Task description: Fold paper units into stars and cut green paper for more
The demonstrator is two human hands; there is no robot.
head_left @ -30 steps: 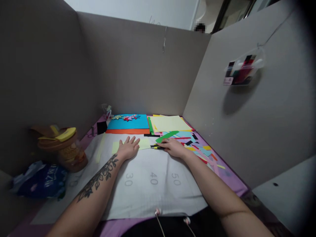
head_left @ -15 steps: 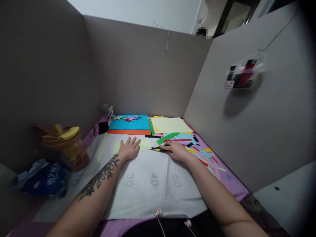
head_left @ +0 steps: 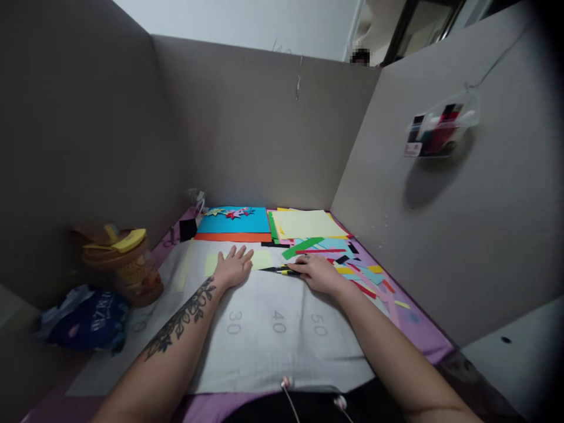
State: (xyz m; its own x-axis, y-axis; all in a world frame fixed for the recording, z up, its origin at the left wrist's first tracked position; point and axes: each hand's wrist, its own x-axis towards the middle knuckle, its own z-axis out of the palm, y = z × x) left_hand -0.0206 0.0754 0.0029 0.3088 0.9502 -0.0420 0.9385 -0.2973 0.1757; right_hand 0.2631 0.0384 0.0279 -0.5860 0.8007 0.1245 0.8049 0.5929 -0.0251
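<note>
My left hand [head_left: 233, 267] lies flat with its fingers spread, pressing on a pale yellow-green paper strip [head_left: 263, 259]. That strip rests on a white sheet [head_left: 255, 352] printed with large numbers. To the right, my right hand [head_left: 321, 273] is closed around black-and-yellow scissors [head_left: 284, 270], as far as their shape shows. Their dark narrow end points left toward the paper strip, and the fingers partly hide the handles. Coloured paper scraps [head_left: 374, 276] lie beside and behind my right hand.
Folded paper stars [head_left: 235, 213] sit on blue paper [head_left: 211, 225] at the back. A stack of pale paper [head_left: 306, 224] is beside it. At left stand a brown cup [head_left: 134, 273] and a blue packet [head_left: 90, 320]. Grey panels [head_left: 251, 129] enclose the table.
The whole view has shifted slightly. The dark end of the scissors now reaches farther left toward the left hand. My left hand stays flat on the paper strip.
</note>
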